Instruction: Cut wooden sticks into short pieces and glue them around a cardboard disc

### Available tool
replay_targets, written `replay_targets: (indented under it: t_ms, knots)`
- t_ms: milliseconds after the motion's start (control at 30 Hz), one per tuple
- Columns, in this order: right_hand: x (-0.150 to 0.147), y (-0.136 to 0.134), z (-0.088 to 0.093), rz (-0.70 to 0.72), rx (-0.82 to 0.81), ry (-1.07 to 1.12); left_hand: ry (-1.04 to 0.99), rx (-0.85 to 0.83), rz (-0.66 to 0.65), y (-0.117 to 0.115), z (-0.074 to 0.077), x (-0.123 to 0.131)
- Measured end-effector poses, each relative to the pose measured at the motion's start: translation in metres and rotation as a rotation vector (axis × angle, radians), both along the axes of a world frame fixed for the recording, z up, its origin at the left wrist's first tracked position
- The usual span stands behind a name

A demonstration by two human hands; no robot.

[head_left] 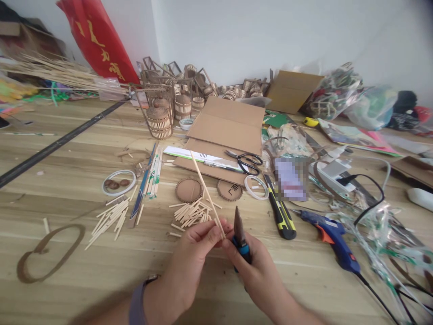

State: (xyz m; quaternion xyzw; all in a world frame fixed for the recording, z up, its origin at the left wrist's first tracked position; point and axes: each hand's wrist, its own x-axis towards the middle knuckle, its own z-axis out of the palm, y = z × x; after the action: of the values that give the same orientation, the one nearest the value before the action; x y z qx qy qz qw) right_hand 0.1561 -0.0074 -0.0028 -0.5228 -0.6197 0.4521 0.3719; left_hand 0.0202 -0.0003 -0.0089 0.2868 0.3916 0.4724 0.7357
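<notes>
My left hand [192, 257] is closed in a pinch on the lower end of a thin wooden stick [204, 187], which slants up and away to the left. In my right hand [259, 268] I grip a pair of pliers [239, 230] with dark pointed jaws and blue-black handles, the jaws pointing up. Fingertips of both hands meet near the stick's lower end. Just beyond them lies a pile of short cut sticks [191, 213]. Two round cardboard discs [188, 189] with ridged rims rest behind that pile.
At left are more cut sticks [113, 219], a brown strip loop [50, 253] and a white tape ring [118, 182]. A utility knife [280, 210], scissors [248, 161] and a blue glue gun [333, 239] lie at right. Small stick baskets [158, 119] stand behind, beside cardboard sheets [226, 124].
</notes>
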Motion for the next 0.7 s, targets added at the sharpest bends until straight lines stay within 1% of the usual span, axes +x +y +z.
replay_targets:
  t_ms: [267, 433, 533, 633, 700]
  knots:
    - [-0.003, -0.002, -0.002, -0.003, -0.009, 0.002, 0.030, -0.020, 0.032, 0.001, 0.006, -0.001]
    - [0.000, 0.000, -0.002, -0.030, 0.039, -0.053, -0.056, -0.070, 0.065, 0.005, 0.011, -0.004]
    - [0.001, 0.001, -0.001, -0.049, 0.075, -0.083, -0.116, -0.096, 0.062, 0.004, 0.012, -0.003]
    - [0.000, 0.002, -0.001, -0.057, 0.063, -0.087, -0.140, -0.105, 0.053, 0.003, 0.011, -0.001]
    - [0.000, 0.002, -0.001, -0.045, 0.036, -0.052, -0.132, -0.101, 0.053, 0.002, 0.009, -0.001]
